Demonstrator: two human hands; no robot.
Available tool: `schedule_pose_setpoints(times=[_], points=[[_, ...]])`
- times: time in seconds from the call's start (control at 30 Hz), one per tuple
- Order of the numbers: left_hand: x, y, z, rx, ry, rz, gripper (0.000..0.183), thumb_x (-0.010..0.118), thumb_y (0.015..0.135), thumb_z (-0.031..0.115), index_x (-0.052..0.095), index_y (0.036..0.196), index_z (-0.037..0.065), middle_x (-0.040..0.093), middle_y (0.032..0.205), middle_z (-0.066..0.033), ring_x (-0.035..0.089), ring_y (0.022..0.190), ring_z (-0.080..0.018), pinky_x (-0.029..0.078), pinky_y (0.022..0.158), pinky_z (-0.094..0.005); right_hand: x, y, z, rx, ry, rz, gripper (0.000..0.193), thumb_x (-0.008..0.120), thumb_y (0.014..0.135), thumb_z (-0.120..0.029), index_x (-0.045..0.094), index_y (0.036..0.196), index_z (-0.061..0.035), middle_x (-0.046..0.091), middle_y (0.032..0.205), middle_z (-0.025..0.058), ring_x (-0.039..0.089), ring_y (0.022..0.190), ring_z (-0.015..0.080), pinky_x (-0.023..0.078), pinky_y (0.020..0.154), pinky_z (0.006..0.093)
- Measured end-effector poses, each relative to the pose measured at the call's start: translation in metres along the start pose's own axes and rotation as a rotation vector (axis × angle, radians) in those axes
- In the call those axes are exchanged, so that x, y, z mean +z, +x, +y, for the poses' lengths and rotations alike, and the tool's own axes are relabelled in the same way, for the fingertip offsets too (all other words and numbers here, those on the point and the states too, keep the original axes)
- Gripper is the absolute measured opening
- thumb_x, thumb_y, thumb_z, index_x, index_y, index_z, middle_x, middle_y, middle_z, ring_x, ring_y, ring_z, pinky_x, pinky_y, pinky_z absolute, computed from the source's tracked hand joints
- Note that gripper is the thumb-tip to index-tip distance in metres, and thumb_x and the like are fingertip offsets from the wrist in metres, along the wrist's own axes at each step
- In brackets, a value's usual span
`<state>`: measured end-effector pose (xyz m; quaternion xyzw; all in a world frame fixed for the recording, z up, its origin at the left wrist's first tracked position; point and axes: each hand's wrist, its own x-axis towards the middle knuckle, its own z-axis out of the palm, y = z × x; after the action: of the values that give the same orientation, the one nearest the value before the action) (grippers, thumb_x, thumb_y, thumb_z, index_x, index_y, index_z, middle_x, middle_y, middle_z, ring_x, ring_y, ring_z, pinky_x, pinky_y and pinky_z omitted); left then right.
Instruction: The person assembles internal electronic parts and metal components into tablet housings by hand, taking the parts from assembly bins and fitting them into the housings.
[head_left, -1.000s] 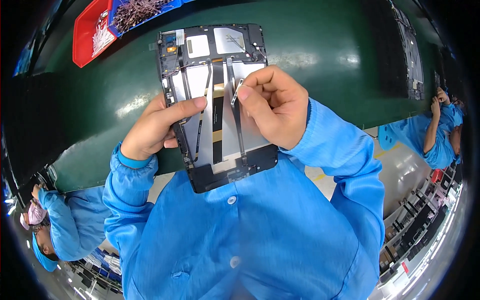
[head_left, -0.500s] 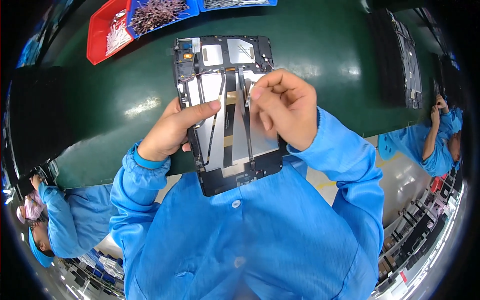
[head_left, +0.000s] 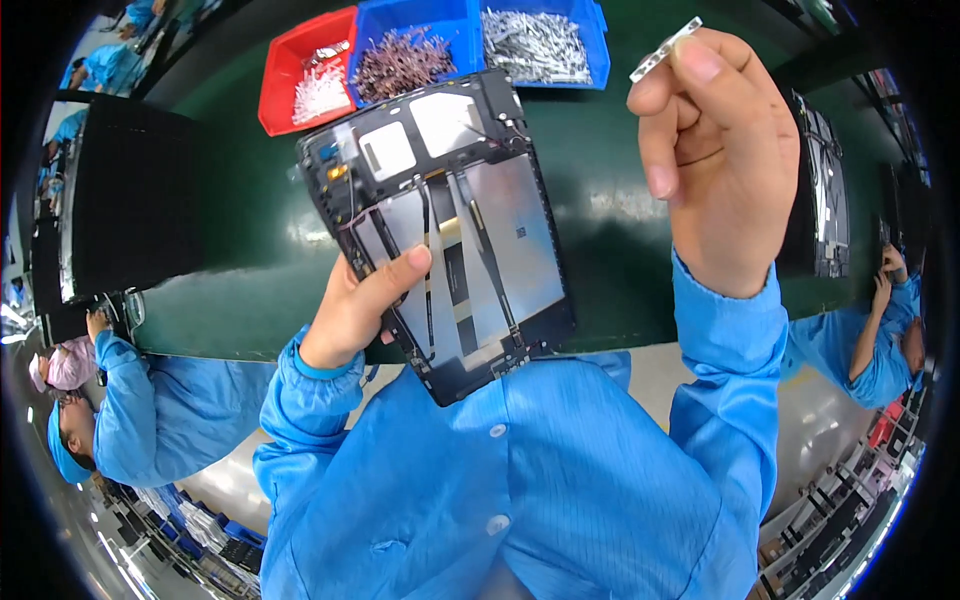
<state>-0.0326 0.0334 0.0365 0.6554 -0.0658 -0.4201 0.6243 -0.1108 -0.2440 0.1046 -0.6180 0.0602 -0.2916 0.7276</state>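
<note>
A long green bench (head_left: 240,230) runs across the view, its near edge in front of a person in a blue smock (head_left: 500,480). A co-worker in blue (head_left: 200,410) sits at the far left, and another (head_left: 850,350) at the far right.

Over the bench's near edge is an opened black device panel (head_left: 515,215), tilted with its top leaning left. Its lower end lies in front of the smock; whether it touches the bench cannot be told. Pale metal plates and dark ribbon cables (head_left: 487,250) show on its face.

Beyond its top end stands a row of three bins: a red bin (head_left: 278,95) of white slivers, a blue bin (head_left: 415,14) of brownish tangled parts, and a second blue bin (head_left: 598,50) of silvery pieces.

The right hand (head_left: 725,140) is held up to the right, well apart from the panel, thumb and forefinger pinched together on a strip, the other fingers loosely curled. The left hand (head_left: 360,305) is clamped on the panel's left edge, thumb on the face, fingers mostly hidden beneath.

Smallest is that silver strip (head_left: 660,55), slanting up to the right.
</note>
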Motion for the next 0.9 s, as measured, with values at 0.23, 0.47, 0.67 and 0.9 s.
schedule_pose_setpoints(times=[0.23, 0.47, 0.67, 0.9], points=[[-0.003, -0.023, -0.003, 0.355, 0.051, 0.245, 0.032, 0.078, 0.095, 0.024, 0.068, 0.116, 0.002, 0.068, 0.1, -0.0007, 0.06, 0.093, -0.0114, 0.05, 0.083, -0.0296, 0.048, 0.009, -0.034, 0.09, 0.04, -0.089, 0.026, 0.052, 0.101, -0.025, 0.054, 0.091, -0.0011, 0.067, 0.085, 0.0154, 0.05, 0.045, 0.0142, 0.035, 0.043, 0.0242], [-0.002, -0.026, -0.014, 0.756, 0.823, 0.329, 0.025, 0.075, 0.093, 0.008, 0.07, 0.117, 0.001, 0.072, 0.106, -0.0062, 0.069, 0.095, -0.0197, 0.053, 0.085, -0.034, 0.041, -0.01, -0.018, 0.192, 0.33, -0.325, 0.004, 0.068, 0.096, -0.001, 0.065, 0.097, -0.0003, 0.071, 0.09, 0.0042, 0.063, 0.075, 0.0067, 0.05, 0.062, 0.0224], [0.023, -0.007, -0.008, 1.031, 0.851, 0.413, 0.018, 0.071, 0.08, -0.007, 0.07, 0.094, 0.004, 0.068, 0.077, -0.0111, 0.066, 0.055, -0.0298, 0.05, 0.049, -0.0355, 0.058, -0.03, -0.014, 0.197, 0.441, -0.509, 0.004, 0.065, 0.099, 0.0, 0.061, 0.098, 0.0014, 0.066, 0.096, 0.0062, 0.064, 0.087, 0.0097, 0.052, 0.075, 0.027], [0.023, 0.018, -0.045, 1.048, 0.788, 0.508, 0.081, 0.075, 0.074, -0.001, 0.046, 0.149, -0.012, 0.069, 0.073, -0.0108, 0.069, 0.06, -0.0192, 0.054, 0.056, -0.0311, 0.064, -0.039, -0.012, 0.159, 0.361, -0.543, 0.005, 0.065, 0.094, 0.001, 0.061, 0.094, 0.0026, 0.06, 0.105, 0.0124, 0.056, 0.093, 0.0133, 0.047, 0.084, 0.028]])
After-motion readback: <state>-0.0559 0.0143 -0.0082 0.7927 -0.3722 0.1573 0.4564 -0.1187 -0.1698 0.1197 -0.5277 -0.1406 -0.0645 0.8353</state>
